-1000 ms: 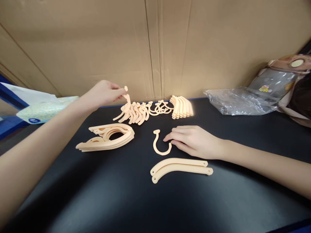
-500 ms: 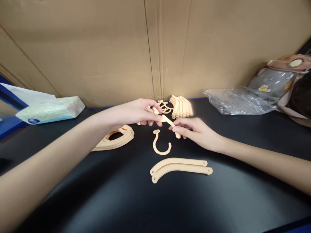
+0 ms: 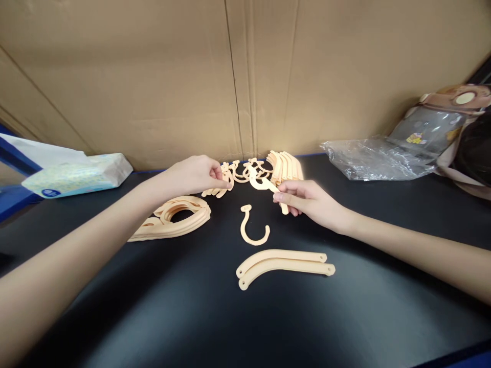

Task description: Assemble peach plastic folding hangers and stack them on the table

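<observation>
My right hand [image 3: 307,202] grips a beige plastic hanger part [image 3: 264,184] with a curved, notched end that points up and left. My left hand [image 3: 201,176], fingers curled and thumb extended, is over a pile of small beige pieces [image 3: 218,191]; whether it holds one is hidden. Between the hands and me lies a single hanger hook [image 3: 255,240]. Closer still, two curved hanger arms [image 3: 284,260] rest side by side, with holes at their ends. Beside my left forearm is a stack of folded beige hangers [image 3: 187,225].
Several more hooks [image 3: 241,176] and a bunch of hanger arms [image 3: 287,166] sit at the back, against a cardboard wall [image 3: 172,76]. A tissue pack [image 3: 80,176] is at the left. Clear plastic [image 3: 376,158] and a strapped bottle [image 3: 429,128] stand at the right.
My left hand has let go of the hanger part and moved left to the small pieces. My right hand keeps the part, its curved end now exposed.
</observation>
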Tool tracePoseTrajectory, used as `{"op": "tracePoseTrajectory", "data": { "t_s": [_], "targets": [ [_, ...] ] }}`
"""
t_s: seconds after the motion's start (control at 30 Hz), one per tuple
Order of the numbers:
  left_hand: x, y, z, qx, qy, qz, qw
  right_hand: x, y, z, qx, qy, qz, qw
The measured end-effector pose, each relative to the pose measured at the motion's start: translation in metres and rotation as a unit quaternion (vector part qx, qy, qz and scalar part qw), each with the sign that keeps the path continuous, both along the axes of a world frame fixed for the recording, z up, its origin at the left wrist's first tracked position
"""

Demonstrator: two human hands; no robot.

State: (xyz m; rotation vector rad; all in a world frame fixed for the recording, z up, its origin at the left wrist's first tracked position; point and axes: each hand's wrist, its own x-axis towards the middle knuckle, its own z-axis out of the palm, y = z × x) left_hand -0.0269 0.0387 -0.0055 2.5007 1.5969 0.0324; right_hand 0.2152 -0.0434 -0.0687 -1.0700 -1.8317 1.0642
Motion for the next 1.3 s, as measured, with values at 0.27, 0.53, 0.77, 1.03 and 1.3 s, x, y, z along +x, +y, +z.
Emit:
{"op": "tracePoseTrajectory", "data": {
  "t_s": [0.27,0.53,0.77,1.03,1.3],
  "targets": [
    [0.009,-0.012,0.000,0.015,0.109,0.037,0.993,0.000,0.000,0.001,-0.001,-0.005,0.000,1.000],
    [0.009,-0.014,0.004,0.003,0.075,0.061,0.995,0.000,0.000,0.000,-0.005,0.006,0.001,1.000],
    [0.007,-0.008,0.006,-0.073,-0.114,0.086,0.987,0.002,0.002,-0.002,-0.039,0.057,0.011,0.998],
    [0.047,-0.050,0.001,-0.172,-0.281,0.052,0.943,0.005,0.005,0.000,-0.083,0.107,-0.004,0.991],
    [0.059,-0.071,-0.019,-0.250,-0.335,-0.015,0.908,0.008,0.006,-0.001,-0.091,0.133,0.010,0.987]
  ]
}}
